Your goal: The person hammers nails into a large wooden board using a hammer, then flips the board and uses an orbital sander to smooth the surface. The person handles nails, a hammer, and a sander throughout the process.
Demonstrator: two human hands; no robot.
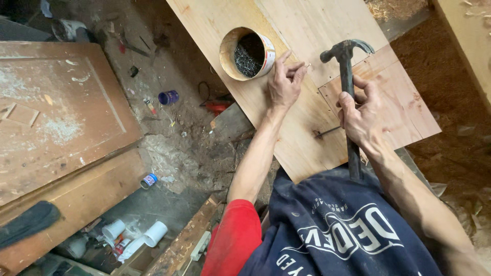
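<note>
My right hand (361, 113) grips the dark handle of a claw hammer (348, 76), its head raised above a plywood sheet (302, 133). My left hand (285, 83) rests on the sheet and pinches a small nail (307, 65) upright between thumb and fingers. Just left of that hand stands a round tin (247, 53) with several dark nails inside. A smaller square plywood piece (399, 97) lies on the sheet under the hammer. One loose nail (326, 132) lies flat near the sheet's near edge.
A worn wooden door (56, 117) lies at the left. The dirty floor holds small cans (168, 97), white pipe pieces (153, 233) and scraps. Sawdust covers the ground at the right. A wooden plank (468, 36) crosses the top right corner.
</note>
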